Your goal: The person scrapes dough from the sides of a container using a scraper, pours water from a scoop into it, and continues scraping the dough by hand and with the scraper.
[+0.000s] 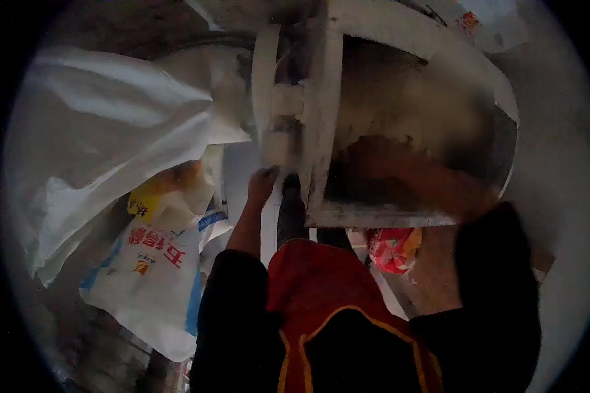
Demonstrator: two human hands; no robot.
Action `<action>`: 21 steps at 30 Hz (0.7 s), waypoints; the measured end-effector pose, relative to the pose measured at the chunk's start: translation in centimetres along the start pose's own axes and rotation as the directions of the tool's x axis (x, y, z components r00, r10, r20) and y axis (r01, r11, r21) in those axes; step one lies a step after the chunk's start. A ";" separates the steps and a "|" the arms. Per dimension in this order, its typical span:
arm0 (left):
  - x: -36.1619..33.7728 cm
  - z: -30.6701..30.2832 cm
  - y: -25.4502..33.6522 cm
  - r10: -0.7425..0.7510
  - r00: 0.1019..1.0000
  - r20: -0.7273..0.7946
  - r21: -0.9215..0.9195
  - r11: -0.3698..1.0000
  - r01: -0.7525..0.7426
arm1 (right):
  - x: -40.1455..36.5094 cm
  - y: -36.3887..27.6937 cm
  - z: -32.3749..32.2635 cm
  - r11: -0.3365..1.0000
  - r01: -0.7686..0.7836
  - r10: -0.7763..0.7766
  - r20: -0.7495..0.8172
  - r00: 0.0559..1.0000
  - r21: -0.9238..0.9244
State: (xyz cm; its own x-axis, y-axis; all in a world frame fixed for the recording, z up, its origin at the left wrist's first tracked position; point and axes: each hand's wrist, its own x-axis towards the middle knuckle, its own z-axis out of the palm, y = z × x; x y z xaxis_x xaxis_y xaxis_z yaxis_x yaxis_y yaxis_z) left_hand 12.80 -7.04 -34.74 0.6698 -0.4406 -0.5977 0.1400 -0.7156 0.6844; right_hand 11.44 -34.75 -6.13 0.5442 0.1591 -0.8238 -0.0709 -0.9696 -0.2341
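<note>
My left hand (262, 183) is closed at the lower edge of a small pale block (278, 148), left of a large white-framed box (321, 118). What its fingers hold is too dark to make out. The box has a wide opening with a dark, stained interior and a reddish-brown area low inside. My right forearm (484, 203) comes out of a black sleeve at the box's lower right edge. It is smeared, and the fingers of my right hand cannot be made out against the brown interior.
A large white sheet (124, 111) drapes over the left side. Below it lies a white and blue printed sack (147, 281), with a yellow package (144, 200) above. A red printed bag (392, 249) sits under the box. My red apron (321, 275) is at the bottom centre.
</note>
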 end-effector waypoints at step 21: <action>-1.8 -1.7 4.3 -0.027 1.000 -0.013 -0.220 0.975 0.024 | -4.2 -0.4 -3.4 0.959 0.277 -0.276 -0.020 0.961 0.064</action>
State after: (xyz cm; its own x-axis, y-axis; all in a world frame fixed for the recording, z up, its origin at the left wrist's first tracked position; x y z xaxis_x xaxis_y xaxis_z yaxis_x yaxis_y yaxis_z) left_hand 13.41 -8.37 -29.98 0.6749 -0.4143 -0.6106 0.3130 -0.5886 0.7454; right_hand 12.02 -35.65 -0.79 0.5593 0.4170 -0.7164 0.0289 -0.8735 -0.4859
